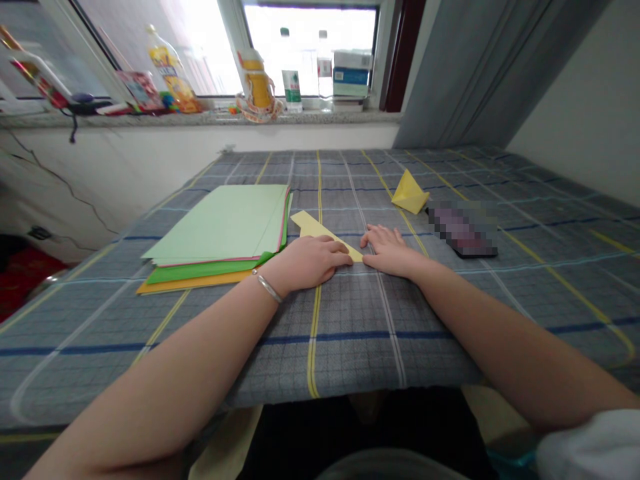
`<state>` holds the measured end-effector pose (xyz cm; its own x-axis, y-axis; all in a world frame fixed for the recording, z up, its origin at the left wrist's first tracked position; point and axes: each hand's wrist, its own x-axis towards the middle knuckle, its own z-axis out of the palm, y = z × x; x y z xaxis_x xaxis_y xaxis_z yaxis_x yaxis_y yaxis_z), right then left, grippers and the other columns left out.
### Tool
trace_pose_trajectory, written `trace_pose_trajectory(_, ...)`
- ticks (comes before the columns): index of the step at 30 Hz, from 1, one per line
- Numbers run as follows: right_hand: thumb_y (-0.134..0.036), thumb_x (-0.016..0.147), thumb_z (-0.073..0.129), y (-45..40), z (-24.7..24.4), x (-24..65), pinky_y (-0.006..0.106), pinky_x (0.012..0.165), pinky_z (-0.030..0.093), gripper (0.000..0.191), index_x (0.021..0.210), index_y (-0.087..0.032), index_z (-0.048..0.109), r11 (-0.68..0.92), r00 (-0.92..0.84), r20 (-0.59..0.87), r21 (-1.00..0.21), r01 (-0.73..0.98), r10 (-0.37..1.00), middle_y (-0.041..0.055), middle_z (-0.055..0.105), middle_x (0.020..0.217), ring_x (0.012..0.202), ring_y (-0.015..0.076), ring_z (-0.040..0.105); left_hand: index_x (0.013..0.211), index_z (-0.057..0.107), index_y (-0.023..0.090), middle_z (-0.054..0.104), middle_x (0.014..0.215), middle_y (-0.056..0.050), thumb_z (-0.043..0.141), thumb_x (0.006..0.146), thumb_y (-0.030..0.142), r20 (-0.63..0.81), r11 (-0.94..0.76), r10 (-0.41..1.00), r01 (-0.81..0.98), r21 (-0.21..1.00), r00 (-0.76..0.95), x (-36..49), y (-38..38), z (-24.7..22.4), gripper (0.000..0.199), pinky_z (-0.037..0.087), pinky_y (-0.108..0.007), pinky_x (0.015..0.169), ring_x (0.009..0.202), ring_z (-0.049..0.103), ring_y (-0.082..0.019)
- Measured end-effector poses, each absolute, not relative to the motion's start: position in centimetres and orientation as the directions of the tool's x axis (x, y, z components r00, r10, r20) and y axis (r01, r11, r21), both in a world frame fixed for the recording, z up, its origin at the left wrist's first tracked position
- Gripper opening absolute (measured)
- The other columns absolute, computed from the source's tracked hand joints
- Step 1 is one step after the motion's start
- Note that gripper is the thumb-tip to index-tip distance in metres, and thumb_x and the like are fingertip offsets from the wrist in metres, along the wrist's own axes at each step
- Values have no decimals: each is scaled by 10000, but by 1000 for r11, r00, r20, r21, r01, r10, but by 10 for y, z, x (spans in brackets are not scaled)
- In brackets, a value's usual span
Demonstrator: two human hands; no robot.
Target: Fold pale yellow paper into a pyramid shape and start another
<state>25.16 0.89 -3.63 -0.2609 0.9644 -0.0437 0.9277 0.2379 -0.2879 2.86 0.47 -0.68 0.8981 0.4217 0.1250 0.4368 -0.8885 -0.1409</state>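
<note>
A folded piece of pale yellow paper (311, 225) lies flat on the checked tablecloth, its narrow end pointing right. My left hand (313, 261) rests across the paper, fingers stretched out and pressing it down; part of the sheet is hidden beneath. At the narrow tip, my right hand (389, 250) lies on the cloth with fingers spread and the thumb touching or close to the paper's point. Beyond my right hand stands a folded yellow paper shape (410, 193) with a peaked top.
A stack of coloured paper (225, 220), pale green on top, lies left of my left hand. To the right is a dark-edged phone (463, 230), its screen blurred. Bottles, a yellow cup (259, 83) and boxes (351, 73) line the windowsill behind the table (350, 347).
</note>
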Motion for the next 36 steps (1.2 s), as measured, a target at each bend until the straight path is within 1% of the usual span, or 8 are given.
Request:
trace_pose_trajectory(9,-334,788,513,10,-36,252,599,1156,81,377,1146,-224,555,244,-264,-35,-286,927,964,130,321,1545,1461,321,185,982,682,218,685,1108,-53,487,870,184,123,-871,467,479,-107,876,26,7,-5,227,475,-359,947,1081,610,-216)
trace_pose_trajectory(14,-373,801,533,10,-38,253,600,1148,121,334,1103,-236,574,266,-274,10,-280,922,962,128,368,1516,1444,317,235,959,657,190,676,1070,-58,477,865,169,159,-861,497,507,-29,853,25,9,-9,204,476,-351,942,1044,608,-211)
trace_pose_trajectory(18,-512,813,558,8,-39,250,577,1148,160,364,1050,-238,588,307,-296,81,-273,912,952,120,404,1491,1431,325,264,1085,618,154,662,1070,-83,461,908,216,246,-815,570,578,47,784,27,15,-21,244,465,-355,956,1044,594,-211)
trace_pose_trajectory(21,-563,805,573,8,-41,247,568,1144,188,398,1031,-236,593,341,-321,116,-268,901,940,124,418,1483,1424,321,283,1243,567,149,611,1245,-112,443,946,303,263,-782,608,622,37,749,28,21,-31,357,402,-401,1044,1183,536,-238)
trace_pose_trajectory(25,-544,805,598,11,-41,244,539,1140,230,365,978,-223,605,380,-354,142,-275,883,925,133,455,1454,1403,294,329,1372,488,177,495,1427,-132,400,968,426,242,-654,739,756,28,629,28,25,-41,483,328,-488,1096,1321,434,-294)
trace_pose_trajectory(30,-485,803,637,13,-39,243,459,1118,306,291,877,-204,623,435,-400,170,-300,849,900,150,517,1401,1360,254,403,1378,463,145,493,1417,-173,417,948,443,260,-585,793,808,72,551,28,27,-46,524,305,-534,1105,1355,394,-332)
trace_pose_trajectory(33,-466,809,641,14,-39,243,461,1111,310,270,835,-197,633,435,-408,150,-306,847,901,158,492,1428,1361,263,400,1386,421,106,448,1444,-203,486,914,426,254,-560,820,810,175,512,27,31,-47,574,260,-539,1143,1387,353,-348)
trace_pose_trajectory(36,-418,831,627,14,-39,246,469,1104,314,215,824,-203,625,461,-441,139,-322,827,887,133,486,1442,1352,255,406,1455,258,62,311,1510,-259,632,822,391,320,-472,872,807,355,370,25,38,-49,805,244,-532,1168,1434,259,-367)
